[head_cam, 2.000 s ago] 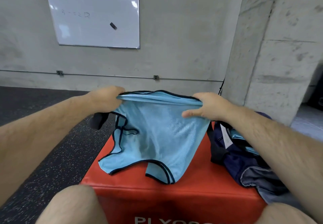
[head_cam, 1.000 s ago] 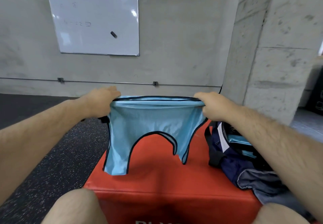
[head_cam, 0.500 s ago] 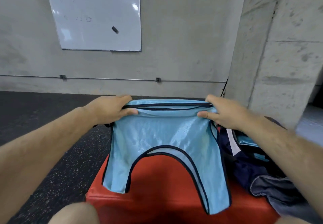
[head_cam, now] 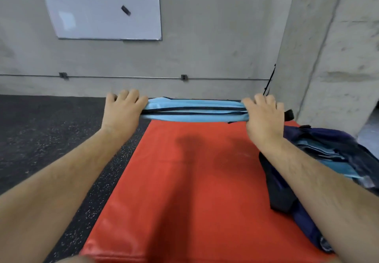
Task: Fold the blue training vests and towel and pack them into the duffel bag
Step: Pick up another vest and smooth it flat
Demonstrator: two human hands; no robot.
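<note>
From the head camera, both arms reach forward over a red box (head_cam: 184,180). A blue vest (head_cam: 194,110) with dark trim is stretched flat and bunched into a narrow band along the far edge of the box, seen edge-on. The left hand (head_cam: 123,113) grips its left end with the fingers curled over the cloth. The right hand (head_cam: 262,117) grips its right end in the same way. The vest runs taut between them.

A dark blue duffel bag (head_cam: 276,191) lies open on the right side of the box, under the right forearm, with folded blue cloth (head_cam: 320,156) inside. A black speckled floor (head_cam: 41,129) lies to the left. A whiteboard (head_cam: 102,6) hangs on the concrete wall (head_cam: 215,37) behind.
</note>
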